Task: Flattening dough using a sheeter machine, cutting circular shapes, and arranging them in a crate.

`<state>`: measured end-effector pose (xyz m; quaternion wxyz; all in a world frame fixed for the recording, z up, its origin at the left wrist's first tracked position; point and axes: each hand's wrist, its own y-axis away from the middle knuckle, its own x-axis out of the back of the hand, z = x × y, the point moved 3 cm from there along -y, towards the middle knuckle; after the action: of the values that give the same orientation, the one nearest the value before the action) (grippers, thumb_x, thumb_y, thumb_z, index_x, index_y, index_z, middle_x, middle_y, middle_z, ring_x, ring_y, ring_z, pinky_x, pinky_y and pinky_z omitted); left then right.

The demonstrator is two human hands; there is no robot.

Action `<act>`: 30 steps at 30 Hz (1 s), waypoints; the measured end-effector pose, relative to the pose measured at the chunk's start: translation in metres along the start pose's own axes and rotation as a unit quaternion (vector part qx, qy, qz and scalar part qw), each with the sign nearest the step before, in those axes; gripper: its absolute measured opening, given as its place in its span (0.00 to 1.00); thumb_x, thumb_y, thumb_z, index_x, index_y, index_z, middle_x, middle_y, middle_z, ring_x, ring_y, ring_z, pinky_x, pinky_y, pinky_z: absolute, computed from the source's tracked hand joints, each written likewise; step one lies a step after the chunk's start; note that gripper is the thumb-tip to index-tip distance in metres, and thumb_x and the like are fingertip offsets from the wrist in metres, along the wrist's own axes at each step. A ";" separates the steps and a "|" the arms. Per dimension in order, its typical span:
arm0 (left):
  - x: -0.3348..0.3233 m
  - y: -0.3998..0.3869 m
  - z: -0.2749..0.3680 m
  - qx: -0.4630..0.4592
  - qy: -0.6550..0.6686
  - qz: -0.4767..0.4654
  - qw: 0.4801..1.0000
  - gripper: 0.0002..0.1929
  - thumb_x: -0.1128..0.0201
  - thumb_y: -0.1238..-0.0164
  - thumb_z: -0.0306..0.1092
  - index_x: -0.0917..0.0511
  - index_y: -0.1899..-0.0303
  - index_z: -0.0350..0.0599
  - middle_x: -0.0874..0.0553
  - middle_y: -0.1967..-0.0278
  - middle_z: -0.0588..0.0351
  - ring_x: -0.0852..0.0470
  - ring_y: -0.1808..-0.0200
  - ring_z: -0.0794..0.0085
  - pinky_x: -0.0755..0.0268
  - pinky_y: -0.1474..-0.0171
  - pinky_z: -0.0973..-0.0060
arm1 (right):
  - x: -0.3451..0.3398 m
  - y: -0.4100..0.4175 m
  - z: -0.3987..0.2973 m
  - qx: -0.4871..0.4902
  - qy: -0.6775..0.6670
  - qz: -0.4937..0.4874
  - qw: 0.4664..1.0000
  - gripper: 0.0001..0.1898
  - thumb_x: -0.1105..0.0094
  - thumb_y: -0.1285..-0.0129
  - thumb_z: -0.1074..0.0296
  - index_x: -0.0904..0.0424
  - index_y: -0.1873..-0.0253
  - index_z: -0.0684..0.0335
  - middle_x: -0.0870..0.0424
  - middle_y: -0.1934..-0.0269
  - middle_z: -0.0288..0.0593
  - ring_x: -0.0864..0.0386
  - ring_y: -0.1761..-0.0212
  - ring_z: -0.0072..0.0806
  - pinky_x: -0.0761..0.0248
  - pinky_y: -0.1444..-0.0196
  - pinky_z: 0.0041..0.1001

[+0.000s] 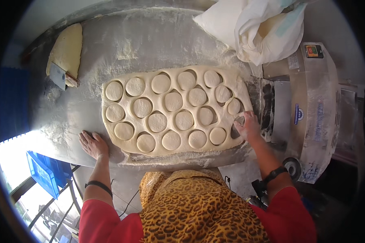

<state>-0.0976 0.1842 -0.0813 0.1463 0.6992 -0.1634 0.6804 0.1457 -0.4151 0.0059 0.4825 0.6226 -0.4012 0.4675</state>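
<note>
A wide slab of rolled dough (pixel 130 117) lies on a floured metal table (pixel 158 36). Several round cuts, such as a dough disc (pixel 184 120) near the middle, sit in their holes in it. My right hand (pixel 249 126) is at the slab's right end, its thumb and fingers at the rim of a hole; whether it grips anything there I cannot tell. My left hand (pixel 94 144) rests flat on the metal left of the slab, fingers apart, holding nothing.
At the upper left a dough scraper (pixel 57 76) leans on a separate dough piece (pixel 67 45). A white cloth or plastic sack (pixel 261 33) stands at the upper right, above a metal machine (pixel 314 112). Blue crates (pixel 42 174) are at the lower left, beyond the table's edge.
</note>
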 end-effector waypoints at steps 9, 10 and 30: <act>0.003 0.002 -0.004 0.020 0.002 -0.010 1.000 0.32 0.56 0.19 0.50 0.41 0.20 0.48 0.43 0.18 0.53 0.49 0.16 0.60 0.57 0.17 0.57 | 0.078 -0.136 -0.023 0.246 0.026 0.010 0.969 0.25 0.26 0.44 0.55 0.20 0.46 0.63 0.21 0.45 0.51 0.23 0.40 0.48 0.26 0.38 0.42; 0.000 0.000 -0.005 0.003 -0.001 -0.001 1.000 0.32 0.55 0.19 0.49 0.41 0.20 0.47 0.42 0.18 0.52 0.49 0.16 0.59 0.57 0.18 0.57 | 0.075 -0.147 -0.028 0.317 0.046 0.058 0.946 0.23 0.26 0.44 0.57 0.20 0.47 0.63 0.21 0.47 0.50 0.23 0.40 0.48 0.26 0.39 0.43; 0.016 0.001 0.008 0.029 -0.007 -0.039 0.999 0.33 0.57 0.20 0.50 0.44 0.19 0.49 0.46 0.17 0.55 0.52 0.15 0.62 0.60 0.17 0.55 | 0.019 -0.128 0.043 0.046 -0.290 0.098 0.951 0.29 0.34 0.30 0.68 0.32 0.29 0.71 0.23 0.34 0.65 0.22 0.33 0.54 0.27 0.33 0.41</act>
<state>-0.0907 0.1795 -0.0657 0.1512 0.7137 -0.1173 0.6738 0.2804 -0.4307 -0.0087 0.2681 0.7106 -0.5610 0.3294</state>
